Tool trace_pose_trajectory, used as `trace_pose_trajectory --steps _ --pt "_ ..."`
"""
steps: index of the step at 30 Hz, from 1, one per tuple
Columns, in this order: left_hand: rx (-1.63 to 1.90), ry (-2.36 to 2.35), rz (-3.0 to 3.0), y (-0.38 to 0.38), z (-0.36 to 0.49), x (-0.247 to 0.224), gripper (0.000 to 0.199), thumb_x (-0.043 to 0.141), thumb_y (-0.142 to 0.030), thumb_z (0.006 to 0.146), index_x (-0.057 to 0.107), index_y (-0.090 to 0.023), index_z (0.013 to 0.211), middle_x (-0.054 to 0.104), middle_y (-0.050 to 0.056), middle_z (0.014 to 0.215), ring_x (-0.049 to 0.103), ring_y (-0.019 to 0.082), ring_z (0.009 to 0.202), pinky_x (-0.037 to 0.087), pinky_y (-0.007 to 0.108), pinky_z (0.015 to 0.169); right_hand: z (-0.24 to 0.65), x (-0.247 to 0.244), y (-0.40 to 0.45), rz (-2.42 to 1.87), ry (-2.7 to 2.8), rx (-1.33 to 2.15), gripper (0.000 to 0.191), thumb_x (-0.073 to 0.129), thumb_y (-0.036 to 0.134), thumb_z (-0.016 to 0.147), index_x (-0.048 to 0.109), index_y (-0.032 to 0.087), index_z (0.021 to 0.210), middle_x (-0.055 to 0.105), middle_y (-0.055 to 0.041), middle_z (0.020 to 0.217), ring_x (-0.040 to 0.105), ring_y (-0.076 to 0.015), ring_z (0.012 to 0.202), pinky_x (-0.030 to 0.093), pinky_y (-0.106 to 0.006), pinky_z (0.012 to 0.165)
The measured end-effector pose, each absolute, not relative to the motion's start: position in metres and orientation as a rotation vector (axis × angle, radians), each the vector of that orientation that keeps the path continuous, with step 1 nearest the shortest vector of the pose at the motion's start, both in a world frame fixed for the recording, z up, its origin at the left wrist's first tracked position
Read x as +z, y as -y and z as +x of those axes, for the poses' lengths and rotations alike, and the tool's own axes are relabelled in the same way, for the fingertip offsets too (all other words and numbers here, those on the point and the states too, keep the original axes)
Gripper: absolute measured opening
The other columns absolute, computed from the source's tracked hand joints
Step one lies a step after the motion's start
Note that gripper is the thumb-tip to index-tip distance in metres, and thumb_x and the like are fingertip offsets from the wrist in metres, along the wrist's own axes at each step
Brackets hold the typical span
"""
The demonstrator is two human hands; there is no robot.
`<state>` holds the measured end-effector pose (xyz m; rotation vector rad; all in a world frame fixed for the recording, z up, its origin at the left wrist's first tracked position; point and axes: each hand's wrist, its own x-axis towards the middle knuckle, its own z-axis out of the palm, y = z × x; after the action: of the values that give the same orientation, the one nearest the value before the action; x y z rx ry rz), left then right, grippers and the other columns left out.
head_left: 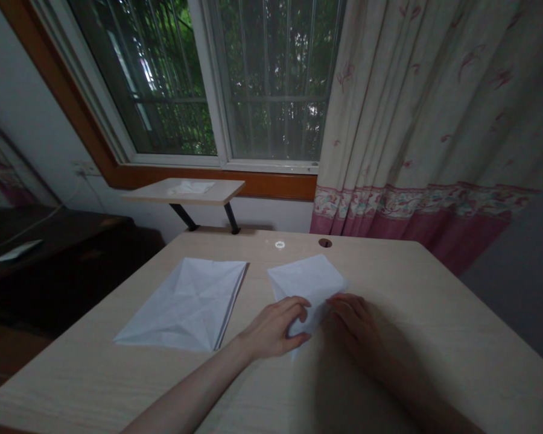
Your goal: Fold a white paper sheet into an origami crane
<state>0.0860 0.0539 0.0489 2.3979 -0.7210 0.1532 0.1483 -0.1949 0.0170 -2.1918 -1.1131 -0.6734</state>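
Observation:
A folded sheet of white paper (311, 274) lies on the table, its lower part narrowing to a point. My left hand (283, 325) rests on its lower left side, fingers curled and thumb apart, holding it against the tabletop. At the right edge of the paper, the fingertips of my right hand (355, 319) are closed on the fold; its thumb is hard to make out in shadow. To the left lies a stack of white paper (187, 301), creased in a crossing pattern, untouched by either hand.
The pale wooden table (434, 313) has a round hole (324, 243) and a small white ring (279, 245) near its back edge. A raised shelf (158, 190) at the back left bears a crumpled white piece (194, 187). Behind hang a window and a patterned curtain (416, 120).

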Motion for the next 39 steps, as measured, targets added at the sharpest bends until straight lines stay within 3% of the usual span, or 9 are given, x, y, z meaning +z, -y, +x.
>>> trace_pose_trajectory --steps 7,19,25,30,39 --pt "0.185 0.783 2.465 -0.0545 0.0853 0.0481 0.022 0.066 -0.036 0.087 0.059 -0.022 0.101 0.058 0.005 0.13 0.059 0.023 0.117 0.049 0.033 0.097 0.1526 0.0119 0.1957 -2.293 1.309 -0.747 0.044 0.04 0.009 0.093 0.055 0.027 0.13 0.065 -0.0056 0.125 0.054 -0.0241 0.121 0.039 -0.046 0.101" --pt "0.183 0.795 2.48 -0.0537 0.0857 0.0509 0.032 0.061 -0.047 0.089 0.06 -0.021 0.107 0.061 0.008 0.128 0.056 0.026 0.12 0.044 0.039 0.103 0.1489 0.0128 0.1965 -2.364 1.081 -0.778 0.029 0.045 0.013 0.094 0.068 0.028 0.102 0.074 -0.0027 0.099 0.062 -0.0246 0.098 0.03 -0.045 0.096" --pt "0.171 0.84 2.41 -0.0545 0.0864 0.0532 0.056 0.065 -0.064 0.08 0.057 -0.021 0.115 0.063 0.009 0.127 0.056 0.028 0.122 0.041 0.042 0.104 0.1502 0.0158 0.1955 -2.378 1.045 -0.744 0.031 0.039 0.014 0.095 0.068 0.026 0.095 0.074 -0.0036 0.092 0.065 -0.0227 0.09 0.033 -0.044 0.095" --pt "0.204 0.858 2.421 -0.0541 0.0862 0.0513 0.064 0.066 -0.068 0.075 0.056 -0.022 0.118 0.065 0.009 0.124 0.057 0.029 0.12 0.04 0.043 0.105 0.1514 0.0145 0.1945 -2.386 0.985 -0.775 0.028 0.04 0.017 0.097 0.066 0.026 0.092 0.074 -0.0026 0.089 0.067 -0.0229 0.086 0.033 -0.044 0.092" --pt "0.342 0.642 2.55 -0.0544 0.0882 0.0455 0.038 0.06 -0.046 0.089 0.057 -0.02 0.116 0.068 0.008 0.111 0.065 0.026 0.101 0.051 0.038 0.087 0.1543 0.0099 0.1962 -2.381 0.964 -0.745 0.031 0.036 0.022 0.101 0.066 0.025 0.094 0.074 -0.0038 0.09 0.067 -0.0223 0.086 0.035 -0.044 0.091"
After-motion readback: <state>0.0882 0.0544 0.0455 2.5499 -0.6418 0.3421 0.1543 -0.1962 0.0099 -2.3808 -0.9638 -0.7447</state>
